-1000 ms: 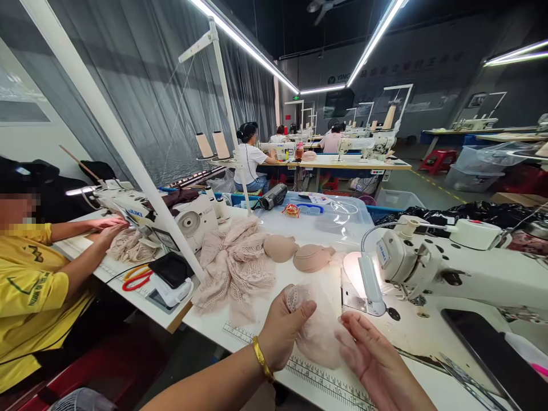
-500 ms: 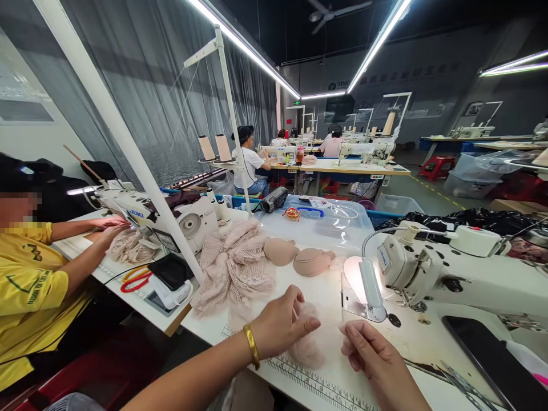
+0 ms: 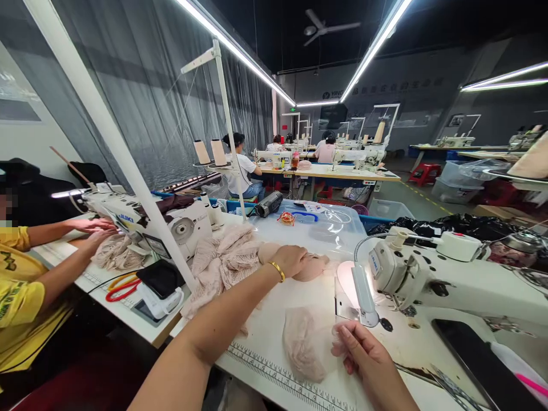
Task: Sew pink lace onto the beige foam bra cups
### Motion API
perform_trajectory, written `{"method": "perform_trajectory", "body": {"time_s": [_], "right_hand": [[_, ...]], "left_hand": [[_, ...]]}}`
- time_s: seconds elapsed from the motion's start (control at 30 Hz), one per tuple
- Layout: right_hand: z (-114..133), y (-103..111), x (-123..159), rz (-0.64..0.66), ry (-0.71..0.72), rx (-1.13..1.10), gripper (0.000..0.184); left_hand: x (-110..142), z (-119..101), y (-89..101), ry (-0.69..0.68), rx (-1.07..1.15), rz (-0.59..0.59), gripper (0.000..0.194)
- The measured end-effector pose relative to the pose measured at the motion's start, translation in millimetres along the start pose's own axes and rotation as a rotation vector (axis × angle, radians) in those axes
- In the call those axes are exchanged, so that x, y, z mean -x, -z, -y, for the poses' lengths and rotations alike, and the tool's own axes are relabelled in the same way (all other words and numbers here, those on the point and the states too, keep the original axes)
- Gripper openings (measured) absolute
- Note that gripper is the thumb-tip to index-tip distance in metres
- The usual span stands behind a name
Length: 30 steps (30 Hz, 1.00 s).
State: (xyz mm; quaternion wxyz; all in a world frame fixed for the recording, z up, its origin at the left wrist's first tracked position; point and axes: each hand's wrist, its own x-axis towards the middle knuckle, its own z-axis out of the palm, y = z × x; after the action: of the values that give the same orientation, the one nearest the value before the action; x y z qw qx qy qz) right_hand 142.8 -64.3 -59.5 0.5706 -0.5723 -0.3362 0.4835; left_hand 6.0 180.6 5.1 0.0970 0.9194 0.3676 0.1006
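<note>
My left hand, with a gold bangle on its wrist, reaches over the beige moulded bra cups at the back of the table. Its fingertips are mostly hidden, so a grip on a cup cannot be made out. My right hand pinches a small sheer pinkish piece of fabric between thumb and fingers. Between the hands, a crumpled sheer beige fabric piece lies on the table. Left of the cups is a heap of beige lace fabric.
A white sewing machine with a lit lamp stands at right, near a black phone and metal scissors. A clear plastic bin lid lies behind. At left, a co-worker in yellow works at another machine.
My left hand has moved forward from the sheer fabric piece to the bra cups, leaving that piece on the table. My right hand keeps its pinch. The view has shifted slightly.
</note>
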Motion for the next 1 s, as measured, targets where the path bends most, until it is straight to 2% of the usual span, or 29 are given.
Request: {"method": "perform_trajectory", "body": {"time_s": [0.07,0.17,0.3,0.4,0.53,0.7,0.73,0.77,0.83,0.87,0.9,0.93,1.0], "right_hand": [[2,0,1,-0.006,-0.011,-0.023,0.058],[3,0,3,-0.022,-0.034,-0.079,0.056],[7,1,6,-0.033,-0.043,-0.159,0.061],[9,1,8,-0.022,-0.022,-0.196,0.064],[11,1,13,-0.012,0.039,-0.158,0.066],[9,1,22,-0.018,0.096,0.084,0.056],[9,1,24,-0.016,0.107,0.117,0.054],[10,1,26,-0.008,0.138,0.171,0.049],[16,3,30,0.061,0.287,0.366,0.034],[20,5,32,0.110,0.414,0.487,0.026],[25,6,33,0.146,0.566,0.606,0.021],[30,9,34,0.156,0.725,0.709,0.019],[40,14,35,0.084,0.988,0.839,0.023]], "left_hand": [[0,-3,3.6,0.011,0.002,-0.022,0.032],[7,-10,16.2,0.017,0.032,-0.118,0.019],[41,-23,41.5,-0.013,0.128,-0.283,0.027],[82,-36,51.4,-0.107,0.225,-0.214,0.020],[122,-54,43.4,-0.186,0.311,-0.065,0.014],[125,-63,29.6,-0.165,0.161,0.004,0.016],[122,-65,28.9,-0.195,0.163,0.020,0.016],[118,-67,29.0,-0.246,0.181,0.040,0.025],[108,-74,31.2,-0.405,0.235,0.131,0.062],[102,-78,33.2,-0.487,0.263,0.212,0.078],[96,-82,35.8,-0.542,0.279,0.315,0.084],[90,-86,38.7,-0.558,0.275,0.424,0.081],[81,-89,44.2,-0.507,0.230,0.567,0.057]]}}
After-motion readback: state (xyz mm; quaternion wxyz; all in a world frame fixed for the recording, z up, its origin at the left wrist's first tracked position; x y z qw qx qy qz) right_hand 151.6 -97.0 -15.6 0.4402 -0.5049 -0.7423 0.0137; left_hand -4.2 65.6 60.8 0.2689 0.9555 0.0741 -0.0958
